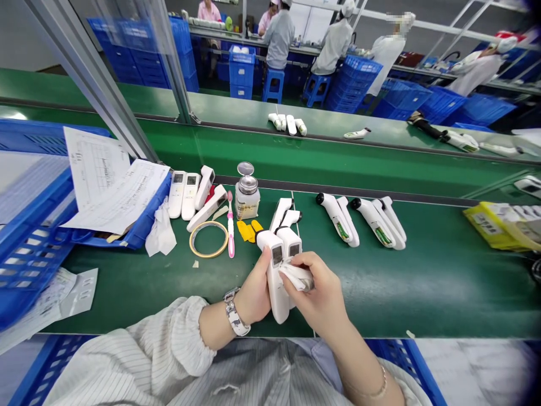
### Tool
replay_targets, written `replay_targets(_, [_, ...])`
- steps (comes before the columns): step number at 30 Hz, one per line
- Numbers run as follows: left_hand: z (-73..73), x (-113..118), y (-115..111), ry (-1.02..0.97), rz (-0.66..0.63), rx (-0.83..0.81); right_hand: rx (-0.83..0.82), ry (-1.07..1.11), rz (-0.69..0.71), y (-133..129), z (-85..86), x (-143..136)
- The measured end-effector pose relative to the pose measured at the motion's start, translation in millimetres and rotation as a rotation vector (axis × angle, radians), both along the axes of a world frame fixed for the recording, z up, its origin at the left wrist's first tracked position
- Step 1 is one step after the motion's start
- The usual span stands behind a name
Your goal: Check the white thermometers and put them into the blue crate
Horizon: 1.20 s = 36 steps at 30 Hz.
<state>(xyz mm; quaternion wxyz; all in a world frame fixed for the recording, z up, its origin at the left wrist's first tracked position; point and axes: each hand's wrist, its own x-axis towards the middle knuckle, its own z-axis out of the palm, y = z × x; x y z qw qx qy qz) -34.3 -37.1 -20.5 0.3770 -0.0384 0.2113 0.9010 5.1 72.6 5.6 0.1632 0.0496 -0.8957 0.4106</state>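
the left hand gripped two white thermometers; the right hand pinched a white cloth against them.

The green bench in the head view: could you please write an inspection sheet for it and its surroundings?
Surface: green bench, with small pale scraps.
Job's things: white device in hand, second device against it; others lie about.
Clutter: tape ring, toothbrush, bottle, loose papers.
Hands: left hand grips the white device; right hand pinches a crumpled wipe.
Cables: dark item at right edge, possibly cable.
Surroundings: people and blue crates beyond.
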Motion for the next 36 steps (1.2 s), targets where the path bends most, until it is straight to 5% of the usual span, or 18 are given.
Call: replay_targets(36, [0.8,1.3,1.2,0.026,0.045,-0.062,0.025,-0.109,0.038,2.4,9.7,0.7])
